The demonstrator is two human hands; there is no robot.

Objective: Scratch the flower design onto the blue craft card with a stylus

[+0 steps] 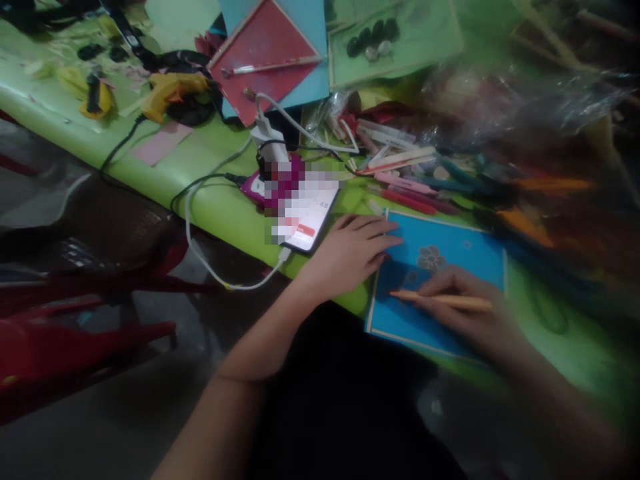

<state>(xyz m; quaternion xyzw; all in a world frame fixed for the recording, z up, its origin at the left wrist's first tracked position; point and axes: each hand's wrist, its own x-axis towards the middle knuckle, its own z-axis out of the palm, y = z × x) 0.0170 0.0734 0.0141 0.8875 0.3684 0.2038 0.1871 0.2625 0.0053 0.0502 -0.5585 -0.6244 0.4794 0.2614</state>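
A blue board [470,257] with a thin pale border lies at the front edge of the green table. On it is a grey outlined flower [431,259], with fainter small shapes nearby. My left hand [355,250] rests flat with fingers stretched over the board's left edge. My right hand [463,303] is closed around an orange pen [465,302], whose tip points left at the board's lower left area. Whether the tip touches the surface I cannot tell.
A lit phone [320,213] on a white cable lies left of the board, beside a purple power strip [255,190] with plugged-in chargers. Pens [405,183] and sticks are heaped behind. A yellow glue gun [175,90] and a red diamond panel [265,57] sit farther back. A red chair [75,340] stands left.
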